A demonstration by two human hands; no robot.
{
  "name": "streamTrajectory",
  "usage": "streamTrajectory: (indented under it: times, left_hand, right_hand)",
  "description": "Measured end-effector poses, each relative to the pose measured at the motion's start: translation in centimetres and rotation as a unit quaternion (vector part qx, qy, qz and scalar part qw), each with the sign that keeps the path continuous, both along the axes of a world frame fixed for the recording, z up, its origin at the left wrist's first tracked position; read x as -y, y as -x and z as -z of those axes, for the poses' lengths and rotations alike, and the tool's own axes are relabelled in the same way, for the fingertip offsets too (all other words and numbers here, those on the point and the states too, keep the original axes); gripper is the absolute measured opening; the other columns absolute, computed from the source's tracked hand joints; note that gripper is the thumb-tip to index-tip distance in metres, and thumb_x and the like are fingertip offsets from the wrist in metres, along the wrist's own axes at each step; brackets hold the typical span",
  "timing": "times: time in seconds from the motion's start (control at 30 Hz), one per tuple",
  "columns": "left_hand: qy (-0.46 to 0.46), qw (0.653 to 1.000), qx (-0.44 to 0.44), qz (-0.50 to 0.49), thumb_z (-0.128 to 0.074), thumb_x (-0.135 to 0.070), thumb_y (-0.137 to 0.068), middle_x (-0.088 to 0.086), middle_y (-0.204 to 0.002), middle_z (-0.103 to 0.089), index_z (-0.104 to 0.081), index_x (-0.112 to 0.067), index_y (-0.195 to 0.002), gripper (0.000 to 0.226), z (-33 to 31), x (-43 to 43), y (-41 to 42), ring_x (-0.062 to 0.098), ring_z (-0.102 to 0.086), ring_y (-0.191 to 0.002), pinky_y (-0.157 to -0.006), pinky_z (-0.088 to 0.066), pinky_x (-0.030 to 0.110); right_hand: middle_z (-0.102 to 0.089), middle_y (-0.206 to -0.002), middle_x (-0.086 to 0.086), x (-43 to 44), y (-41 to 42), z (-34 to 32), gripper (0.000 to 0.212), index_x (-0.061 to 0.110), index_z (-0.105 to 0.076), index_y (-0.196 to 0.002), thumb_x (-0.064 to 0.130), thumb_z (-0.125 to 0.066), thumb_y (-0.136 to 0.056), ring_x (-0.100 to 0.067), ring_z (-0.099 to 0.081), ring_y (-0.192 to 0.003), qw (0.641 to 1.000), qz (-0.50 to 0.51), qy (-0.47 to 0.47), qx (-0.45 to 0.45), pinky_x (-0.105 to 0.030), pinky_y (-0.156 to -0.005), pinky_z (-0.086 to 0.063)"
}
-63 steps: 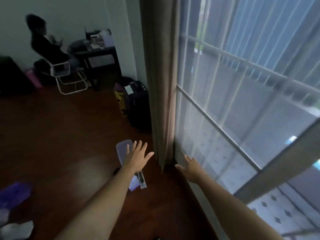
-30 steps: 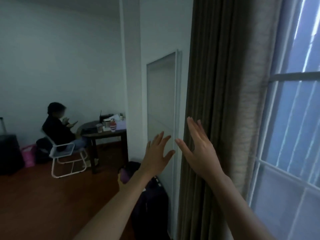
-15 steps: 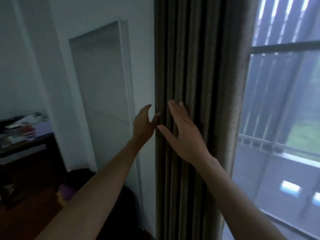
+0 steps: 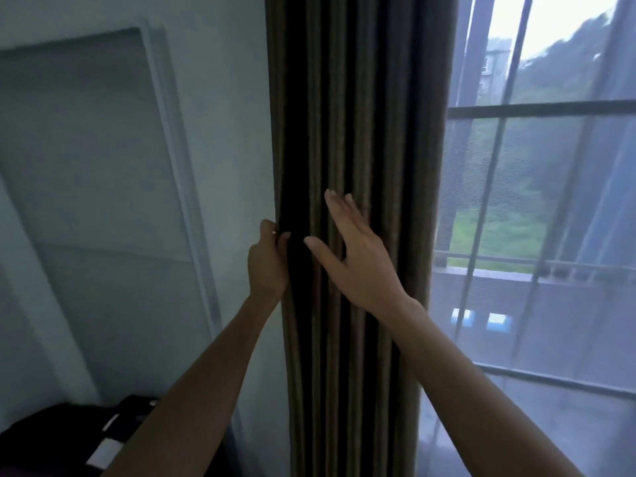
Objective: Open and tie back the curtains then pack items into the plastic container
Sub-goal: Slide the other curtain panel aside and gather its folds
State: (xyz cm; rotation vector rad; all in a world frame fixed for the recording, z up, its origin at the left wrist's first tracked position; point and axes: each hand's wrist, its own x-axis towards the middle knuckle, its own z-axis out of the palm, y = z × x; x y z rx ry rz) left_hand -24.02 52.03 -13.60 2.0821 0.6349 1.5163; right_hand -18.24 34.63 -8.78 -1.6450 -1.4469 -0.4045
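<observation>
Item: brown pleated fabric curtain [image 4: 361, 132], hanging gathered in a narrow column between the pale wall panel [image 4: 86, 166] and the barred glass window [image 4: 537, 201]. It is drawn clear of the pane, so opening is judged largely done. Left hand [image 4: 270, 266]: fingers curled round the curtain's left edge, thumb in front, pinching the outer fold. Right hand [image 4: 358, 263]: fingers straight and spread, palm laid flat on the middle folds, holding nothing. Tie-back: none visible, no band round the curtain; tying judged outstanding. Plastic container and items for packing: not in view; packing judged not begun. Black bag [image 4: 69, 438]: low at the foot of the wall panel, left of the curtain.
</observation>
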Motion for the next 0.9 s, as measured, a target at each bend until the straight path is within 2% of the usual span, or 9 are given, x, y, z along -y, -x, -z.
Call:
streamTrajectory:
  times: [0.23,0.33,0.43,0.53,0.63,0.7,0.77,0.83,0.9]
  left_hand:
    - [-0.008,0.998,-0.036,-0.048,-0.052,-0.016,-0.097,0.009,-0.071,-0.068,-0.062,-0.006,-0.08,0.022,2.6,-3.4,2.2,0.023,-0.063,-0.061,-0.055,-0.051,0.035]
    - [-0.004,0.999,-0.024,-0.036,-0.054,-0.014,-0.096,0.001,-0.068,-0.066,-0.066,-0.004,-0.08,0.022,4.2,-3.4,3.7,0.013,-0.059,-0.056,-0.05,-0.044,0.023]
    - [-0.025,0.999,-0.037,-0.008,-0.051,-0.029,-0.097,-0.014,-0.055,-0.05,-0.053,-0.016,-0.069,0.031,4.8,-3.1,5.3,-0.005,-0.044,-0.047,-0.043,-0.027,0.014]
    - [-0.02,0.999,-0.033,0.026,-0.04,-0.049,-0.09,-0.012,-0.055,-0.052,-0.059,-0.011,-0.073,0.046,6.2,-3.3,6.6,-0.006,-0.046,-0.049,-0.043,-0.033,0.011]
    - [0.019,0.999,-0.027,0.033,-0.051,-0.043,-0.092,-0.006,-0.063,-0.058,-0.062,-0.006,-0.083,0.039,7.4,-3.3,7.3,0.001,-0.05,-0.055,-0.047,-0.032,0.012]
    - [0.029,0.998,-0.034,0.032,-0.06,-0.024,-0.094,-0.012,-0.059,-0.051,-0.057,-0.006,-0.081,0.022,7.5,-3.0,7.6,-0.002,-0.046,-0.053,-0.046,-0.029,0.014]
    - [0.022,0.998,-0.038,0.038,-0.06,-0.016,-0.093,-0.015,-0.057,-0.044,-0.049,-0.009,-0.077,0.021,7.5,-2.4,7.8,-0.005,-0.04,-0.049,-0.045,-0.032,0.011]
    - [0.032,0.997,-0.049,0.044,-0.058,-0.007,-0.093,-0.014,-0.058,-0.041,-0.041,-0.01,-0.076,0.024,8.2,-1.6,8.0,-0.003,-0.038,-0.048,-0.045,-0.032,0.009]
    - [0.052,0.996,-0.045,0.056,-0.056,0.0,-0.093,-0.014,-0.058,-0.041,-0.038,-0.012,-0.075,0.028,9.7,-1.2,8.3,-0.003,-0.042,-0.048,-0.047,-0.032,0.008]
  right_hand:
    - [-0.022,-0.16,0.003,-3.0,1.3,-2.3,0.07,0.014,-0.021,-0.153,0.048,-0.046,-0.097,-0.006,-0.006,-0.148,0.999,-0.008,-0.026,0.033,-0.022,-0.118,-0.013]
    - [-0.027,-0.158,-0.004,-4.6,1.3,-3.5,0.065,0.01,-0.026,-0.152,0.041,-0.049,-0.099,-0.013,-0.016,-0.148,0.996,0.02,-0.065,0.061,-0.021,-0.117,-0.013]
    - [-0.023,-0.158,-0.011,-6.2,1.3,-4.5,0.058,0.009,-0.032,-0.149,0.028,-0.054,-0.098,-0.019,-0.023,-0.146,0.985,0.084,-0.113,0.096,-0.021,-0.117,-0.015]
    - [-0.008,-0.161,-0.013,-7.6,1.3,-4.1,0.062,0.012,-0.031,-0.15,0.016,-0.059,-0.095,-0.024,-0.018,-0.147,0.978,0.144,-0.122,0.086,-0.028,-0.118,-0.018]
    - [0.002,-0.162,-0.012,-8.4,1.2,-2.5,0.076,0.018,-0.019,-0.154,0.005,-0.061,-0.092,-0.027,-0.023,-0.144,0.973,0.193,-0.093,0.082,-0.03,-0.113,-0.031]
    - [0.005,-0.162,-0.011,-8.6,1.3,-0.8,0.091,0.023,-0.005,-0.155,-0.006,-0.059,-0.088,-0.026,-0.044,-0.127,0.973,0.207,-0.072,0.074,-0.032,-0.095,-0.051]
    - [0.003,-0.162,-0.008,-8.5,1.6,1.5,0.104,0.027,0.011,-0.153,-0.012,-0.056,-0.084,-0.022,-0.057,-0.102,0.974,0.212,-0.049,0.061,-0.033,-0.073,-0.057]
    - [-0.01,-0.162,-0.007,-8.1,1.9,4.4,0.107,0.029,0.021,-0.15,-0.011,-0.055,-0.086,-0.023,-0.061,-0.098,0.982,0.183,-0.033,0.036,-0.035,-0.072,-0.058]
    - [-0.039,-0.148,-0.011,-7.6,2.4,7.8,0.107,0.036,0.03,-0.145,-0.006,-0.052,-0.09,-0.021,-0.064,-0.09,0.987,0.161,-0.011,-0.012,-0.036,-0.073,-0.058]
